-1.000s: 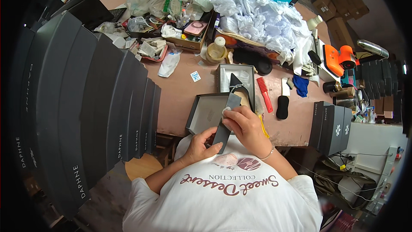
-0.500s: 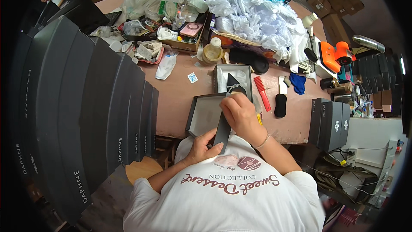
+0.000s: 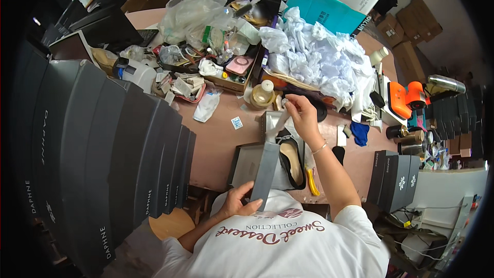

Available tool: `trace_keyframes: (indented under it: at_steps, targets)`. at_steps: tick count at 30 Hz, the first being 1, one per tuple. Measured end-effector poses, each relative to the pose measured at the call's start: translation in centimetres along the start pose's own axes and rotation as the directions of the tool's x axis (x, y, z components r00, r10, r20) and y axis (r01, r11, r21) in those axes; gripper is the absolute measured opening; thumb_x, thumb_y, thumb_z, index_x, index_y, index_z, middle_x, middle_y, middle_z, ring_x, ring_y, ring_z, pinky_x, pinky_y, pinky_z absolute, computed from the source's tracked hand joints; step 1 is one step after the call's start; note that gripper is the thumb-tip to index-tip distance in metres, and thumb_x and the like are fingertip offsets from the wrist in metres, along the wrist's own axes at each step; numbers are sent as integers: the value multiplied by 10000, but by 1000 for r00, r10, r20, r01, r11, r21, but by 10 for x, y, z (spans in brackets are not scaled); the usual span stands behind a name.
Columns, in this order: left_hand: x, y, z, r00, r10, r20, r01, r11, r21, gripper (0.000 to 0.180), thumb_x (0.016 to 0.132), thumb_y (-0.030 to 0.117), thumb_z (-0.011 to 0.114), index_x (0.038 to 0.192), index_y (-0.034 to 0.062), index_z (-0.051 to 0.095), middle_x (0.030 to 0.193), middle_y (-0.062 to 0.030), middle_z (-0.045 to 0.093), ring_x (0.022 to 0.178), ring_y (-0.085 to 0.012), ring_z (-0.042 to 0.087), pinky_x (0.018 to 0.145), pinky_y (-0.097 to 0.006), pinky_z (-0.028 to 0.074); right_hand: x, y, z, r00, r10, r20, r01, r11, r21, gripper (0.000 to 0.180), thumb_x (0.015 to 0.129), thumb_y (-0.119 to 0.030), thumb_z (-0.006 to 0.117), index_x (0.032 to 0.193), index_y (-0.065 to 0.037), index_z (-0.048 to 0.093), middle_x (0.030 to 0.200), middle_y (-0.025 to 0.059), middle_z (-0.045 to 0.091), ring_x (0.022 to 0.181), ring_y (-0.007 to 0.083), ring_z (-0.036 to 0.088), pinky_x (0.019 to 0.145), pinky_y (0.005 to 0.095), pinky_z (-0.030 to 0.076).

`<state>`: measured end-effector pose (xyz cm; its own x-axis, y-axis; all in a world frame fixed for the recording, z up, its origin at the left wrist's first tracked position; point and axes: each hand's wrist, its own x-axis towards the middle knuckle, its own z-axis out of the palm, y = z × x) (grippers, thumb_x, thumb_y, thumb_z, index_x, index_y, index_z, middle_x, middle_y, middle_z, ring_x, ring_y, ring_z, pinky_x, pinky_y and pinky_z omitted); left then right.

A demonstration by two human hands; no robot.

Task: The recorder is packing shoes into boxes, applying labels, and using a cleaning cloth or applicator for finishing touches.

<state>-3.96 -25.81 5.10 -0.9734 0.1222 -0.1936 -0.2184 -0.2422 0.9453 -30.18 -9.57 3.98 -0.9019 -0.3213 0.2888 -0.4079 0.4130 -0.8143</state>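
Observation:
My left hand point(image 3: 237, 202) grips the near end of a dark grey shoebox lid point(image 3: 262, 177), tilted on its edge in front of my shirt. Beyond the lid's far end, my right hand point(image 3: 303, 118) pinches a whitish, crumpled strip point(image 3: 280, 125) between thumb and fingers. The strip's lower end meets the lid; whether it is paper or cloth I cannot tell. A black shoe with a beige insole point(image 3: 290, 157) lies in the open shoebox right of the lid, which partly hides the box.
Stacked dark shoeboxes point(image 3: 98, 139) rise at the left, with more boxes point(image 3: 392, 177) at the right. White crumpled paper point(image 3: 319, 56) is heaped at the back. A bottle point(image 3: 262, 95) stands behind the box. A yellow-handled tool point(image 3: 312, 181) and blue cloth point(image 3: 360, 133) lie to the right.
My right hand has moved up and away from the lid, now with the whitish strip in it. More of the shoe shows, and the view has shifted.

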Motion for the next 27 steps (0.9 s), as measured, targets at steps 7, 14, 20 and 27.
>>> trace_keyframes:
  at_steps: [7, 14, 20, 27]
  targets:
    - [4, -3, -6, 998, -65, 26, 63, 995, 79, 511, 792, 182, 744, 1231, -21, 579, 1010, -92, 673, 900, -115, 623, 806, -256, 488, 59, 38, 47, 932, -361, 26, 346, 870, -352, 157, 814, -130, 689, 963, -84, 683, 877, 87, 638, 816, 272, 598, 746, 376, 449]
    - [7, 1, -6, 995, -96, 21, 96, 995, 30, 533, 777, 189, 756, 1234, -19, 579, 1045, -104, 668, 922, -124, 629, 818, -263, 490, 36, 55, 67, 933, -358, 38, 344, 853, -392, 367, 797, -208, 720, 1138, -104, 632, 1152, 107, 591, 1015, 274, 570, 863, 402, 409]
    - [7, -3, -7, 996, -84, 39, 83, 997, 4, 494, 788, 171, 725, 1221, -18, 580, 982, -71, 650, 875, -110, 608, 766, -262, 485, 33, 74, 88, 984, -176, 10, 175, 975, -136, 503, 790, -84, 715, 1257, -98, 528, 1244, 180, 539, 1102, 379, 553, 922, 411, 471]
    - [6, -6, -5, 995, -93, 33, 95, 992, -85, 471, 804, 151, 692, 1225, -20, 567, 989, -58, 639, 897, -113, 600, 799, -267, 480, 18, 74, 24, 907, 21, -420, -7, 999, 37, 445, 845, -58, 684, 1255, -43, 513, 1118, 129, 606, 990, 251, 611, 858, 377, 513]
